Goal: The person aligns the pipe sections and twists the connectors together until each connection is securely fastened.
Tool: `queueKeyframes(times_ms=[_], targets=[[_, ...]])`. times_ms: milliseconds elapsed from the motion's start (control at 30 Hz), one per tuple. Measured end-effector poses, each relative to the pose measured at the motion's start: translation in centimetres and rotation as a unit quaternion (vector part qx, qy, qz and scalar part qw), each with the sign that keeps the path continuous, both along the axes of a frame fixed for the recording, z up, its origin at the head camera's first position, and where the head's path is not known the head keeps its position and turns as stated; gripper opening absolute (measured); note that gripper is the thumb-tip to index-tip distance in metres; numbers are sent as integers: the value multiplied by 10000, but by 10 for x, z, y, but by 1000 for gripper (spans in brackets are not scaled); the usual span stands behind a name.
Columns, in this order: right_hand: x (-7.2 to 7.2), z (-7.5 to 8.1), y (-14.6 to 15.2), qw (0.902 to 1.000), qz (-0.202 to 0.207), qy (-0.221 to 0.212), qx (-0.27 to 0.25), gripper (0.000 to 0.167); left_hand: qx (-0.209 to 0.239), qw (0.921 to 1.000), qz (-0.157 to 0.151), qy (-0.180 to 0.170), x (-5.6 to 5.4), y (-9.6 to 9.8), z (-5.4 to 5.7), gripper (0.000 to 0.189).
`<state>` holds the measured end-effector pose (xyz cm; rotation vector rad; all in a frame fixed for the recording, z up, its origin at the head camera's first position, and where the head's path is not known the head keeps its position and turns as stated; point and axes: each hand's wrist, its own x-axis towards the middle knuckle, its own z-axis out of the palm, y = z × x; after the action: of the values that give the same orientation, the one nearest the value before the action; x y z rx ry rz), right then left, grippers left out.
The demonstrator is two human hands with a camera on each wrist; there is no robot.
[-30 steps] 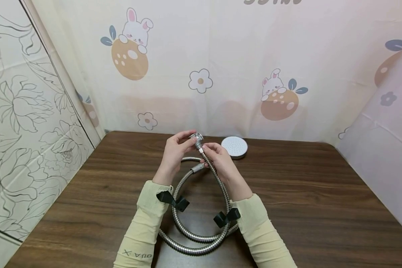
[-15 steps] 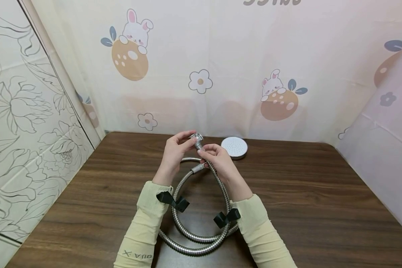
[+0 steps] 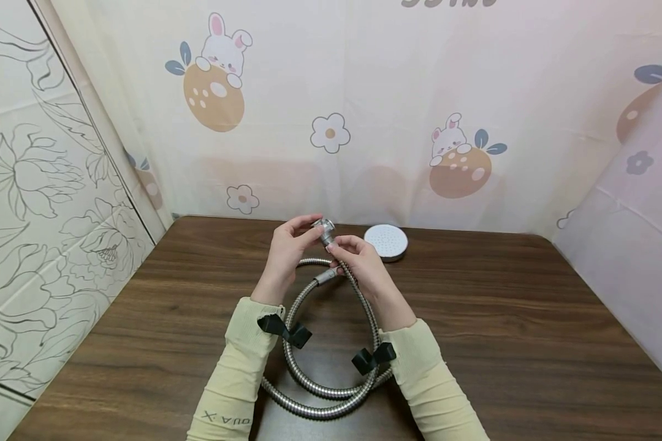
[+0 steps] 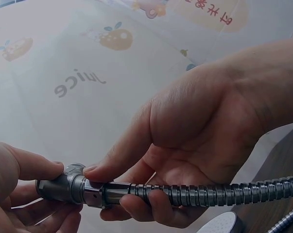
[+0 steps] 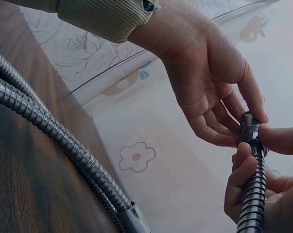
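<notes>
My left hand pinches a small chrome shower fitting between thumb and fingers, above the far part of the table. Right below it, my right hand grips the hex nut at the end of a metal shower hose, thumb on top and fingers curled beneath. Nut and fitting are in line and meet end to end; any thread is hidden. From there the hose runs down and loops on the table between my forearms. Its other end, a smooth silver cone, lies just under my right hand.
A round white shower head lies face up on the brown wooden table, behind and right of my right hand. Printed curtains hang along the table's back edge and sides.
My right thumb has shifted left across the nut, and its fingers have moved slightly around it. The left hand and the fitting have stayed in place.
</notes>
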<state>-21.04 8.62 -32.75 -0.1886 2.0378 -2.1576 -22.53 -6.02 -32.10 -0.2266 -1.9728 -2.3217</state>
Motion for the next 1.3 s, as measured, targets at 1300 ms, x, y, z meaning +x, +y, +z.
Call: queueKeyframes(times_ms=[1300], targets=[[-1,3,6,9989,209,203,-362,19,-545,9972,137,489,4,0,5,27]])
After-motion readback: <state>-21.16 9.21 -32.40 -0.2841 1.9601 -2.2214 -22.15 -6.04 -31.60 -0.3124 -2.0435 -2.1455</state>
